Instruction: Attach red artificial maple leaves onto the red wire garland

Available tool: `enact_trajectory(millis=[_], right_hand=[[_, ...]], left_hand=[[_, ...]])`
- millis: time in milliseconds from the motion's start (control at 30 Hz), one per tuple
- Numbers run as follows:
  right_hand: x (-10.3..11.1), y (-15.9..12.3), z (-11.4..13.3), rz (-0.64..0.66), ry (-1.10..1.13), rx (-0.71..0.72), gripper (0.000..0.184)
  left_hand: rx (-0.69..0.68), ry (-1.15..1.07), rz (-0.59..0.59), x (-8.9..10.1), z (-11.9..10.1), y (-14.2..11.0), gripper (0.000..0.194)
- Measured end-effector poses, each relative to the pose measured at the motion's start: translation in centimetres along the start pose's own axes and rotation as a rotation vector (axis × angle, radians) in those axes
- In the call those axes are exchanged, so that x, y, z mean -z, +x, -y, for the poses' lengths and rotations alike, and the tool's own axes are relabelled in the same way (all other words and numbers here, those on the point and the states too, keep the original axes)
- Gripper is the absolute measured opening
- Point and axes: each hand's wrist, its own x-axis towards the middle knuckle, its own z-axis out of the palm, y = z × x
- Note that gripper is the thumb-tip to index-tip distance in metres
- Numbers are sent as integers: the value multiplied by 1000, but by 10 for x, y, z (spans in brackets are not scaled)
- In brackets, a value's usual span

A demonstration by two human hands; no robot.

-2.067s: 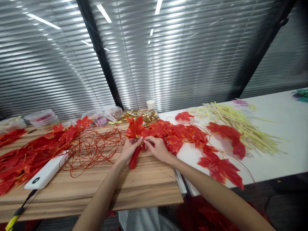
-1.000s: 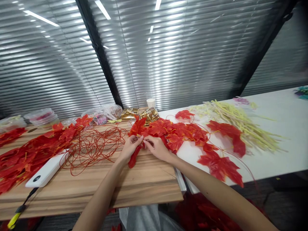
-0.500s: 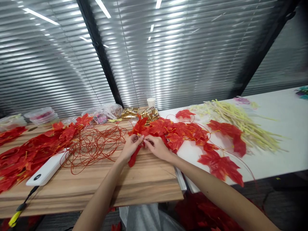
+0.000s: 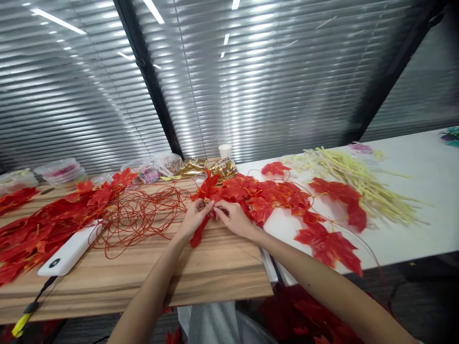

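My left hand (image 4: 195,217) pinches a red artificial maple leaf (image 4: 208,186) near its stem, just left of my right hand. The fingertips of my right hand (image 4: 231,217) are pressed together at the same spot, almost touching the left ones; what exactly they grip is too small to make out. Part of a leaf hangs down below my fingers onto the wooden board. To the right runs a string of red maple leaves (image 4: 270,196) on a thin red cord. A loose tangle of red cord (image 4: 143,215) lies left of my hands.
A heap of red leaves (image 4: 53,220) and a white power bank (image 4: 71,251) with a cable lie at left. Gold packets (image 4: 223,168), a paper cup (image 4: 225,151) and plastic tubs (image 4: 60,172) stand along the back. Yellow strips (image 4: 362,184) spread over the white table (image 4: 426,191).
Both hands stay together at the same place. The leaf upright above my left fingers has turned and narrowed, and the hanging part has shifted slightly left.
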Motion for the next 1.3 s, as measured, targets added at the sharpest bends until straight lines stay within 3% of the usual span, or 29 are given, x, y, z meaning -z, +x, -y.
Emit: enact_trajectory(millis=[200, 967, 1300], right_hand=[[-1, 0, -1, 15, 0, -7, 15], [0, -1, -2, 79, -45, -45, 15], [-1, -1, -4, 100, -76, -56, 13]], left_hand=[[11, 57, -39, -1, -2, 0, 29], [-27, 120, 86, 2, 5, 4, 26], [-88, 270, 66, 0, -1, 2, 28]])
